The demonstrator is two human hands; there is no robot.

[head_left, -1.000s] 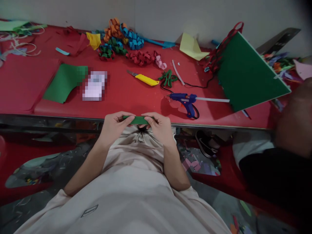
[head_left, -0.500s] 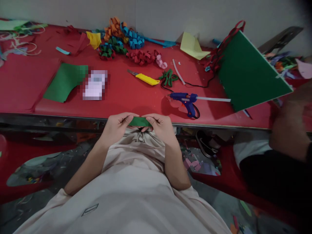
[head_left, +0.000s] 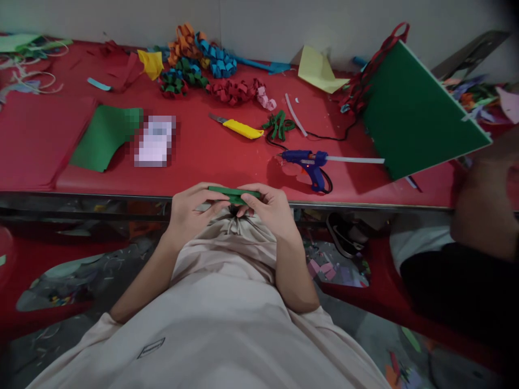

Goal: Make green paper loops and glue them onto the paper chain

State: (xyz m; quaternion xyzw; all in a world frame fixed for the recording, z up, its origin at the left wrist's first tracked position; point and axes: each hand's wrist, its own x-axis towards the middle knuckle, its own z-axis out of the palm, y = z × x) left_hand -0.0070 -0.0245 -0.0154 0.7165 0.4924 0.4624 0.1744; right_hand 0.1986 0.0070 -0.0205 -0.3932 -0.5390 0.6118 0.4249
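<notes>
Between my two hands, just off the table's front edge, is a narrow green paper strip (head_left: 233, 191) that looks folded lengthwise. The fingers and thumb of my left hand (head_left: 190, 209) pinch its left part. My right hand (head_left: 271, 206) grips the right part between thumb and fingers. Some fingertips are hidden behind the strip. On the table beyond my right hand lies a blue glue gun (head_left: 307, 161) with a white glue stick in its back. A yellow utility knife (head_left: 242, 128), blade out, and a bunch of green paper strips (head_left: 279, 125) lie farther in.
A green sheet (head_left: 103, 135) and a blurred-out white rectangle (head_left: 156, 140) lie on the red table (head_left: 194, 156). Paper chains (head_left: 235, 92) are heaped at the back. A green board (head_left: 421, 113) leans at the right, near another person's arm (head_left: 484, 200).
The green strip has gone from showing its flat face to a narrower, folded-looking shape. My left fingers have straightened and spread along it. The view has shifted slightly.
</notes>
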